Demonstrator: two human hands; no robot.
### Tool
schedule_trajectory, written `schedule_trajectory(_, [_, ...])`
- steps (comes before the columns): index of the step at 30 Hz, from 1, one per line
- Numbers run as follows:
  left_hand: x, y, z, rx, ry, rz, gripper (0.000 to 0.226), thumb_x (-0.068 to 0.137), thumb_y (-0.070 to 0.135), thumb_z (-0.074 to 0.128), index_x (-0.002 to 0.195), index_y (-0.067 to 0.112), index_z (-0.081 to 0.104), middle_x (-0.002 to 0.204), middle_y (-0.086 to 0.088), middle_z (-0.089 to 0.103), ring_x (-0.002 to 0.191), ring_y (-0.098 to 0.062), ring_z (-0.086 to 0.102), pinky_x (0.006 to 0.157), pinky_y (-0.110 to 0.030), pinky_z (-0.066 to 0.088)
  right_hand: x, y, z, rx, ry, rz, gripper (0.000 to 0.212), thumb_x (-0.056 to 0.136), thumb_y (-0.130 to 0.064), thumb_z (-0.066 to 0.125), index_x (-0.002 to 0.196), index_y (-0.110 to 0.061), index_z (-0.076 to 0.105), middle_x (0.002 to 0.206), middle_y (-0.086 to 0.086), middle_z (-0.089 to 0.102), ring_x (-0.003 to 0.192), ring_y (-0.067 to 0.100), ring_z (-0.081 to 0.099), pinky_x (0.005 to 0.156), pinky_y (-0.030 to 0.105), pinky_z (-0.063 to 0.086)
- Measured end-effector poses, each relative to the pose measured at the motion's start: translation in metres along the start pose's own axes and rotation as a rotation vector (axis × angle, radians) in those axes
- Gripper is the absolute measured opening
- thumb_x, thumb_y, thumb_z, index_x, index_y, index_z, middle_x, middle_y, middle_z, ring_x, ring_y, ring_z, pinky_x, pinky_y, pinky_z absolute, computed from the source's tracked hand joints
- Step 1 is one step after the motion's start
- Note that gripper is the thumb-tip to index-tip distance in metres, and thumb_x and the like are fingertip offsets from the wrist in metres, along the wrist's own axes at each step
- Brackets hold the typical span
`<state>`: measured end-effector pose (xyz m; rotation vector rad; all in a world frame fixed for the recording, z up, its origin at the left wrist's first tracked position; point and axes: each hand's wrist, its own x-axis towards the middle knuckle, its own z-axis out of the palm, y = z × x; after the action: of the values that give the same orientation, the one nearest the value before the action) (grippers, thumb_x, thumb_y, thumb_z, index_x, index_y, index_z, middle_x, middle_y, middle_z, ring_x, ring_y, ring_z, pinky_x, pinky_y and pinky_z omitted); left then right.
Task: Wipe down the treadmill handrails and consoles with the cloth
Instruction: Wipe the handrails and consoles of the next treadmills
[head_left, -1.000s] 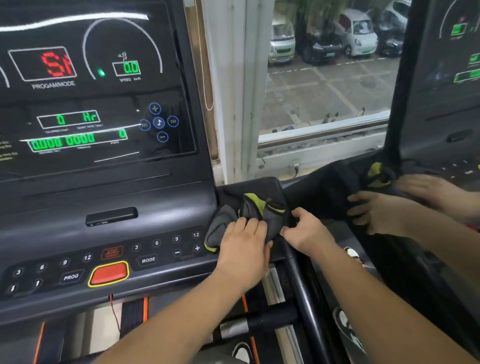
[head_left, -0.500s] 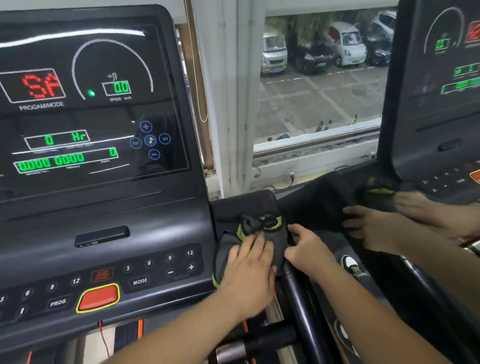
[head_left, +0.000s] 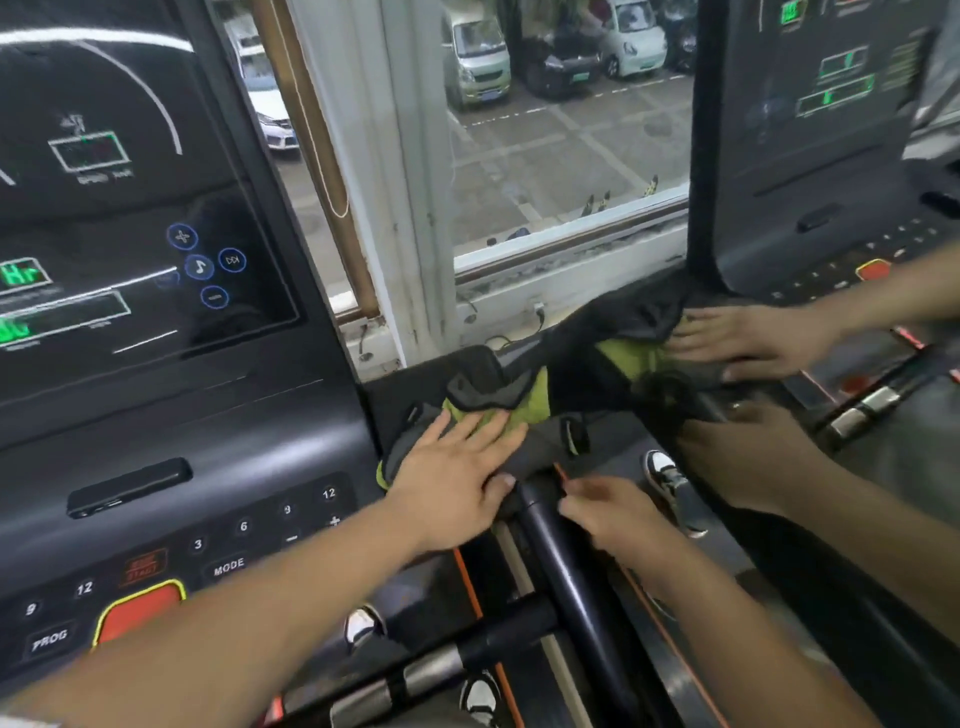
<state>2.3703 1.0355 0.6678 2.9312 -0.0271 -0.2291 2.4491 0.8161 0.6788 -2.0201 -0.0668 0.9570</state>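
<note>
A grey cloth with yellow-green trim (head_left: 488, 410) lies bunched on the right end of the black treadmill console (head_left: 208, 441), where the black handrail (head_left: 571, 587) begins. My left hand (head_left: 452, 483) presses flat on the cloth with straight, spread fingers. Just right of it, my right hand (head_left: 618, 519) hovers at the top of the handrail with its fingers curled. Its fingertips are close to the cloth's lower edge, and I cannot tell whether they pinch it.
The console's lit screen (head_left: 130, 234) rises at the left, above a keypad with a red stop button (head_left: 140, 608). A crossbar with metal sensor grips (head_left: 431, 670) runs below. A mirror on the right repeats hands and cloth (head_left: 753, 338). A window (head_left: 545, 156) is behind.
My left hand has flattened and spread on the cloth, which has opened out to show more yellow-green. My right hand has dropped back a little from the cloth. The view has swung right.
</note>
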Motion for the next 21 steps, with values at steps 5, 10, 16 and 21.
schedule_trajectory(5, [0.069, -0.020, -0.019, -0.031, -0.032, -0.201, 0.061, 0.105, 0.056, 0.024, 0.162, 0.037, 0.011, 0.172, 0.007, -0.001, 0.158, -0.018, -0.005, 0.127, -0.049, -0.005, -0.005, 0.009, 0.009, -0.308, -0.114, -0.094, 0.089, 0.055, -0.059, 0.087, 0.133, -0.025, 0.062, 0.125, -0.011, 0.071, 0.115, 0.009, 0.067, 0.105, 0.036, 0.052])
schedule_trajectory(10, [0.009, 0.046, 0.012, -0.077, 0.102, -0.081, 0.062, 0.103, 0.055, 0.022, 0.161, 0.033, 0.024, 0.171, 0.007, 0.010, 0.158, -0.018, 0.001, 0.128, -0.046, -0.003, -0.013, 0.010, 0.007, -0.362, -0.024, -0.143, 0.055, 0.065, -0.052, 0.087, 0.110, -0.035, 0.062, 0.107, -0.022, 0.064, 0.107, 0.006, 0.062, 0.097, 0.032, 0.053])
schedule_trajectory(16, [0.051, -0.020, -0.017, -0.014, -0.071, 0.156, 0.058, 0.104, 0.058, 0.027, 0.159, 0.039, 0.028, 0.169, 0.012, 0.017, 0.157, -0.009, 0.004, 0.127, -0.044, -0.004, -0.004, 0.020, 0.005, -0.209, -0.117, -0.148, 0.076, 0.058, -0.055, 0.091, 0.127, -0.035, 0.068, 0.111, -0.019, 0.076, 0.107, 0.000, 0.069, 0.102, 0.034, 0.054])
schedule_trajectory(21, [0.054, 0.025, 0.001, -0.050, 0.086, -0.156, 0.057, 0.103, 0.057, 0.024, 0.153, 0.036, 0.039, 0.167, 0.009, 0.026, 0.158, -0.016, 0.006, 0.126, -0.052, -0.001, -0.006, 0.021, 0.005, -0.169, -0.108, -0.153, 0.052, 0.067, -0.043, 0.093, 0.113, -0.047, 0.069, 0.105, -0.026, 0.075, 0.104, -0.007, 0.068, 0.103, 0.031, 0.052])
